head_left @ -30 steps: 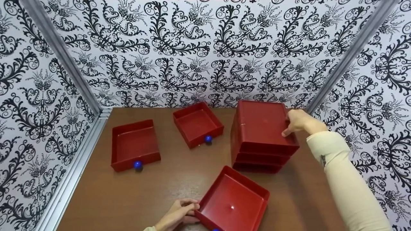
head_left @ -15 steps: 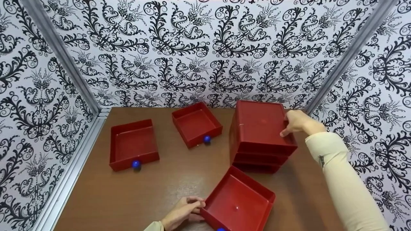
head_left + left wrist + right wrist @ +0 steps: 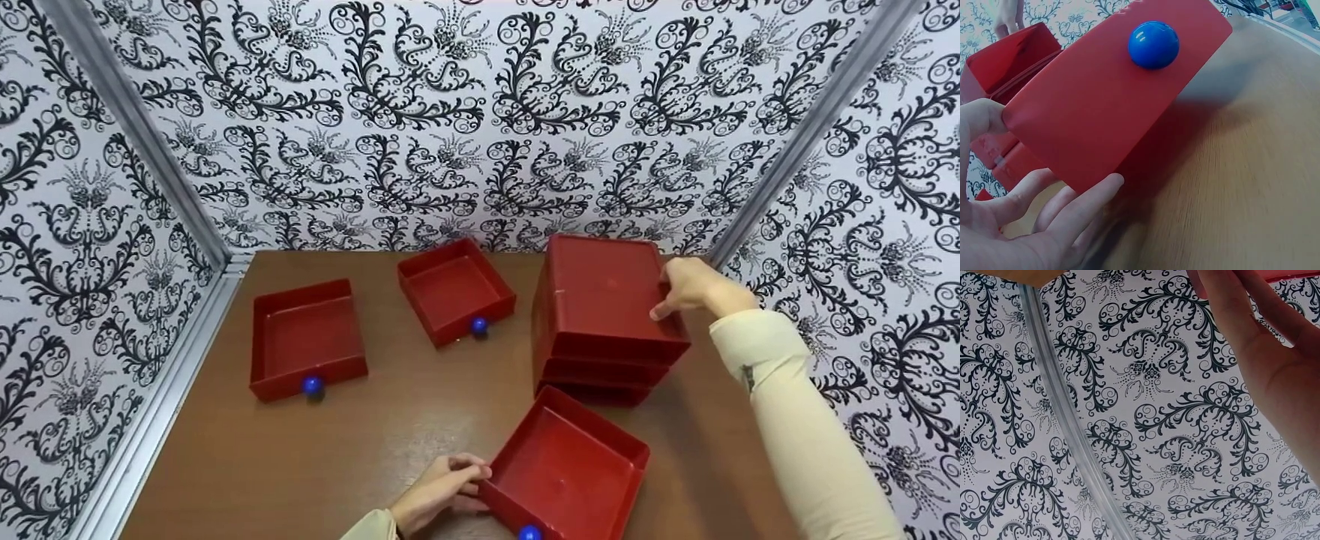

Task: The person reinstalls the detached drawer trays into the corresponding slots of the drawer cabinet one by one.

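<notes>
In the head view my left hand (image 3: 446, 491) holds a square red drawer (image 3: 570, 461) by its left corner, close in front of the cabinet. The left wrist view shows the thumb on one edge and fingertips under the other. A blue ball knob (image 3: 1153, 45) sits on the drawer's front, and the drawer casts a shadow on the wood below. My right hand (image 3: 694, 285) grips the right side of the red drawer cabinet (image 3: 607, 289), thumb on its top; the other fingertips are hidden behind the edge. The cabinet's open slots face the near side.
Two more red drawers with blue knobs rest on the brown table (image 3: 360, 442): a left drawer (image 3: 307, 337) and a back drawer (image 3: 457, 289), left of the cabinet. Patterned walls with a metal post (image 3: 817, 135) enclose the back and sides.
My left hand has moved a little to the right with the drawer, whose blue knob now shows more at the lower edge. The right hand keeps its place on the cabinet.
</notes>
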A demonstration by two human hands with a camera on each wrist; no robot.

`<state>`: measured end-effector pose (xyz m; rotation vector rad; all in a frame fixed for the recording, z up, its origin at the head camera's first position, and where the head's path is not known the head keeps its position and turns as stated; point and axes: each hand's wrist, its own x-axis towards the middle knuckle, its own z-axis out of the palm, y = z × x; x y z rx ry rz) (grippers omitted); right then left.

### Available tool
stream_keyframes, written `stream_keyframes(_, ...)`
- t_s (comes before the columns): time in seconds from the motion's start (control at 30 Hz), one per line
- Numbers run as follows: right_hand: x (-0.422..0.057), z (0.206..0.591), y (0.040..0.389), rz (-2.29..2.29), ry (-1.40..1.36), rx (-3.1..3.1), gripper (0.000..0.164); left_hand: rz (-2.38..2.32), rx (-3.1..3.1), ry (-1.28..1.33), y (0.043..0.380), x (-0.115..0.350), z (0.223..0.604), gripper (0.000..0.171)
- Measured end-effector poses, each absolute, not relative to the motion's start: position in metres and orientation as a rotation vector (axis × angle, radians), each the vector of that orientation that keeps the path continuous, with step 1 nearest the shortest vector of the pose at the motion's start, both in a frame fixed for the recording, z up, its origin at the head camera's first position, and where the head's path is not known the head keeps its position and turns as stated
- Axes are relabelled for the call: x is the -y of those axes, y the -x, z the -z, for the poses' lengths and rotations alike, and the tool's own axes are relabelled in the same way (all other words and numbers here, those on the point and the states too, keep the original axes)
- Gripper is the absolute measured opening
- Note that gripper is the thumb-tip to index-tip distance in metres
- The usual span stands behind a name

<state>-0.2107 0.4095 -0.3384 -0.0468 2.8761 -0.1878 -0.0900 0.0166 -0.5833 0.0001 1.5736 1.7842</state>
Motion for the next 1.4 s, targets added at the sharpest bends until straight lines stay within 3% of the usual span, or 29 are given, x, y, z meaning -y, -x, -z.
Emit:
stream_keyframes(0.37, -0.407, 0.338, 0.21, 0.18, 0.081, -2.876, 0.068, -1.856, -1.539, -0.04, 0.094, -0.027, 0.589, 0.013)
stream_keyframes(1.4, -0.408, 0.337, 0.209, 0.192, 0.051, -2.886, 0.072, -1.912, -1.526, -0.022, 0.079, -0.065, 0.579, 0.023)
